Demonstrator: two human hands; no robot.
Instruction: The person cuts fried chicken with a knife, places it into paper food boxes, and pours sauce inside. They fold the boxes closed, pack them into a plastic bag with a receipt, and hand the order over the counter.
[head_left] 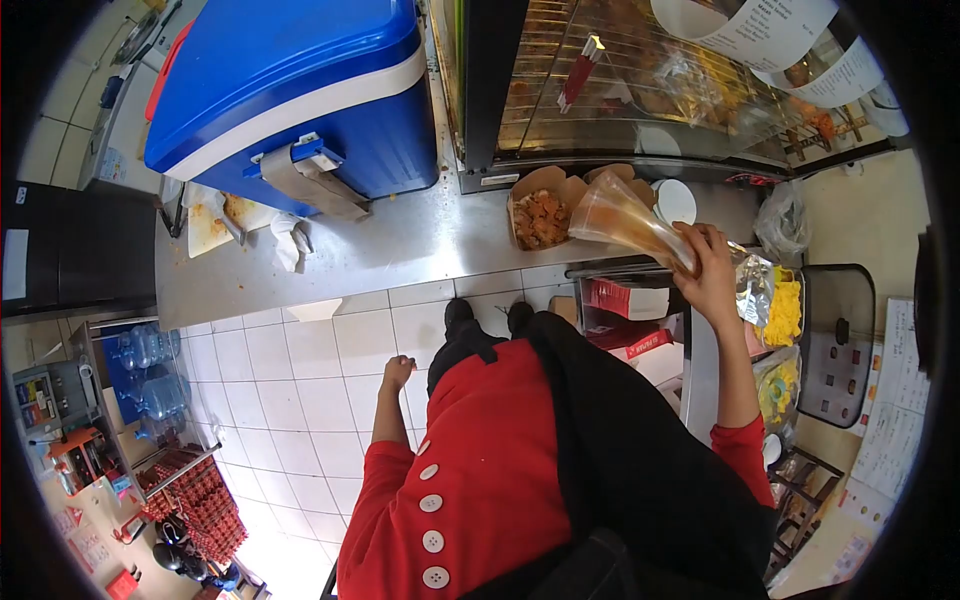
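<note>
My right hand (707, 272) is closed around the narrow end of a long, clear, brownish plastic item (628, 222). It looks like a stack of clear cups or a rolled sleeve; which one I cannot tell. Its wide end reaches over the counter beside an open brown cardboard food box (543, 212) filled with orange-brown food. Another brown box (622, 178) stands partly behind the plastic, near round white lids (675, 202). Low at my side, away from the counter, my left hand (398, 372) hangs with curled fingers and nothing visible in it.
A steel counter (400, 265) carries a blue cooler box (300, 110) and a cutting board (208, 230) with a knife. Behind the boxes stands a glass display case (640, 90). Foil (753, 288) and yellow shreds (783, 308) lie at right; water bottles (155, 370) sit on a left rack.
</note>
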